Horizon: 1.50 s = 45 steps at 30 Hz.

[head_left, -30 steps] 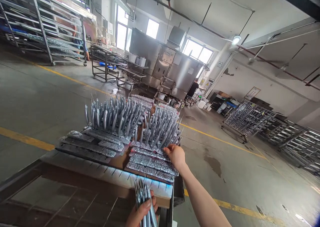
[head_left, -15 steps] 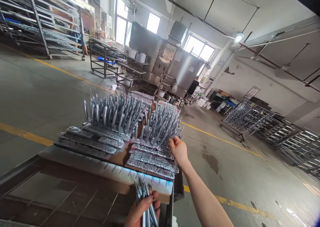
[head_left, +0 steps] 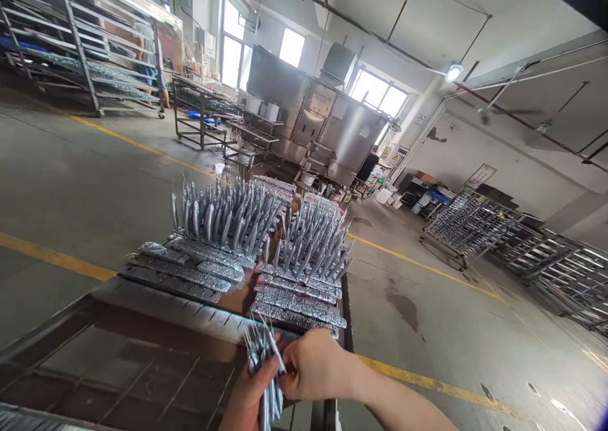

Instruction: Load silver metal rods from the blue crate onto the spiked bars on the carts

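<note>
My left hand is wrapped round a bundle of slender silver fishing lures, with thin wires sticking up from their tips. Close against this bundle, my right hand has its fingers pinched at one lure that leans away from the others; its fingertips are partly hidden. Ahead, similar silver lures stand upright in a left cluster and a right cluster. They rise from rows of foil-like, crinkled silver strips on the cart.
The dark cart has a slotted metal bar across it. Wheeled racks stand at the left and right. Behind is a large steel machine. One person is beside it, another behind the left rack.
My right hand has come back from the right cluster of standing lures to the bundle in my left hand. The left hand keeps its hold. The view has shifted slightly.
</note>
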### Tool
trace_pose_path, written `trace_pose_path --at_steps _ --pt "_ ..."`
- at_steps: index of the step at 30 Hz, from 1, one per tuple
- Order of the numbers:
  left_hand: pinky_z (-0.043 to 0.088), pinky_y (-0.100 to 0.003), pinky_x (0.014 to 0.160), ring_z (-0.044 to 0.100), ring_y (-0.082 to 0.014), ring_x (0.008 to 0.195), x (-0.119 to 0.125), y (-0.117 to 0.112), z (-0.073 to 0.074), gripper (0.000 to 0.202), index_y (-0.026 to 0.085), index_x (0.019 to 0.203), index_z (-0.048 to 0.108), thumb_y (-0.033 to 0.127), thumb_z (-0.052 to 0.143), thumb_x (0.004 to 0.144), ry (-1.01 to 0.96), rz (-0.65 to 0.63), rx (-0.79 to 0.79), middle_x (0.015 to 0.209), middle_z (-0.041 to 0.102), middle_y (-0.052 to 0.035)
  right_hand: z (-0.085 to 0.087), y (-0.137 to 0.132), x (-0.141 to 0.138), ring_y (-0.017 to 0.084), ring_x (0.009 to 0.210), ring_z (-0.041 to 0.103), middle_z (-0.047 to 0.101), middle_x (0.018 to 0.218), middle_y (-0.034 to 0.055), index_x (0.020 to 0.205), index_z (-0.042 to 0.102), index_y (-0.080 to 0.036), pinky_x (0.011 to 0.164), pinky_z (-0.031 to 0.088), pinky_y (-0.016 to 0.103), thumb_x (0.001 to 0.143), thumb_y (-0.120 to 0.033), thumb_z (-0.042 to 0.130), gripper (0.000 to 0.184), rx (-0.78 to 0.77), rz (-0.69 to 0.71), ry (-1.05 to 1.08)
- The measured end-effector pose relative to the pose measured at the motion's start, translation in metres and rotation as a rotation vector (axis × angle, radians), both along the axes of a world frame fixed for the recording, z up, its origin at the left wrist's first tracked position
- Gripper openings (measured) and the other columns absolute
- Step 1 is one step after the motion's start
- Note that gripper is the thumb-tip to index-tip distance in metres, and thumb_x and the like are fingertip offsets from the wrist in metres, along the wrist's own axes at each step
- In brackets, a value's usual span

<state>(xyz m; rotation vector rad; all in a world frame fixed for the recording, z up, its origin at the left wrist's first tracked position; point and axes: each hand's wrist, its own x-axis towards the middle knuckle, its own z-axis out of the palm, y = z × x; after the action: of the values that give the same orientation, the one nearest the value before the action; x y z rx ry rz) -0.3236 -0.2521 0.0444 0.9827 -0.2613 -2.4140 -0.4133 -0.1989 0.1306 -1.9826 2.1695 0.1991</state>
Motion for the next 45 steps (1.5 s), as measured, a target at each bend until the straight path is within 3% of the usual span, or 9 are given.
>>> trace_pose_path --at_steps 3,5,9,12,18,27,31,38,45 --pt "0.051 -0.024 0.051 0.065 -0.0199 0.056 0.002 -0.003 -0.01 0.05 0.016 0.092 0.062 0.005 0.076 0.045 -0.029 -0.013 -0.094 0.058 0.068 -0.0009 -0.001 -0.001 -0.008 0.008 0.042 0.039 0.056 0.049 -0.0012 0.063 0.064 -0.017 0.041 0.021 0.021 0.072 -0.041 0.053 0.028 0.061 0.013 -0.148" --pt "0.05 -0.025 0.048 0.063 -0.0177 0.05 0.004 -0.004 -0.013 0.043 0.016 0.089 0.061 0.006 0.075 0.049 -0.032 -0.032 -0.066 0.055 0.065 0.0 0.001 -0.002 -0.026 0.008 0.045 0.041 0.056 0.052 -0.003 0.067 0.065 -0.016 0.042 0.025 0.018 0.076 -0.043 0.051 0.031 -0.001 -0.079 -0.326" --pt "0.049 -0.024 0.049 0.061 -0.014 0.051 0.01 -0.005 -0.011 0.034 0.017 0.085 0.06 0.008 0.072 0.054 0.042 -0.055 0.05 0.059 0.062 0.0017 0.005 -0.016 -0.077 0.011 0.06 0.052 0.063 0.071 -0.0001 0.084 0.064 -0.016 0.054 0.036 0.019 0.082 -0.037 0.043 0.03 -0.434 -0.493 -0.421" --pt "0.048 -0.024 0.048 0.059 -0.0127 0.051 0.013 -0.005 -0.009 0.037 0.018 0.086 0.06 0.007 0.072 0.053 0.068 -0.092 0.09 0.059 0.06 0.0025 0.002 -0.036 -0.104 0.015 0.07 0.057 0.066 0.081 0.0025 0.091 0.063 -0.019 0.061 0.039 0.022 0.079 -0.036 0.048 0.026 -0.588 -0.615 -0.321" --pt "0.045 -0.022 0.045 0.057 -0.0108 0.05 0.015 -0.003 -0.013 0.046 0.017 0.085 0.059 0.007 0.077 0.044 0.121 -0.094 0.116 0.06 0.06 0.0039 -0.017 -0.064 -0.107 0.015 0.065 0.058 0.067 0.074 0.0022 0.082 0.063 -0.021 0.054 0.032 0.021 0.08 -0.032 0.05 0.018 -0.518 -0.675 -0.118" --pt "0.044 -0.024 0.044 0.056 -0.012 0.048 0.012 -0.007 -0.016 0.045 0.016 0.081 0.06 0.013 0.08 0.041 0.087 -0.101 0.066 0.054 0.058 0.0034 -0.025 -0.066 -0.103 0.013 0.057 0.055 0.062 0.061 0.0014 0.067 0.059 -0.018 0.049 0.026 0.021 0.081 -0.044 0.047 0.032 -0.625 -0.766 0.051" --pt "0.043 -0.024 0.045 0.057 -0.0126 0.047 0.011 -0.008 -0.014 0.041 0.017 0.079 0.06 0.012 0.078 0.042 0.109 -0.101 0.071 0.055 0.058 0.0037 -0.022 -0.066 -0.103 0.014 0.054 0.053 0.061 0.058 0.0011 0.065 0.058 -0.018 0.049 0.027 0.021 0.081 -0.045 0.046 0.033 -0.634 -0.771 0.064" --pt "0.045 -0.026 0.047 0.057 -0.0144 0.05 0.012 -0.007 -0.008 0.046 0.015 0.08 0.061 0.015 0.08 0.039 0.056 -0.098 0.055 0.057 0.06 0.0008 -0.025 -0.063 -0.108 0.015 0.07 0.059 0.066 0.079 0.002 0.089 0.061 -0.019 0.06 0.035 0.02 0.079 -0.023 0.048 0.016 -0.638 -0.699 -0.15" --pt "0.044 -0.025 0.045 0.056 -0.0132 0.048 0.009 -0.006 -0.01 0.043 0.015 0.078 0.062 0.015 0.081 0.039 0.047 -0.081 0.038 0.054 0.059 0.0019 -0.017 -0.061 -0.104 0.015 0.059 0.055 0.062 0.067 0.0022 0.078 0.057 -0.017 0.054 0.034 0.022 0.082 -0.037 0.045 0.023 -0.72 -0.76 -0.093"
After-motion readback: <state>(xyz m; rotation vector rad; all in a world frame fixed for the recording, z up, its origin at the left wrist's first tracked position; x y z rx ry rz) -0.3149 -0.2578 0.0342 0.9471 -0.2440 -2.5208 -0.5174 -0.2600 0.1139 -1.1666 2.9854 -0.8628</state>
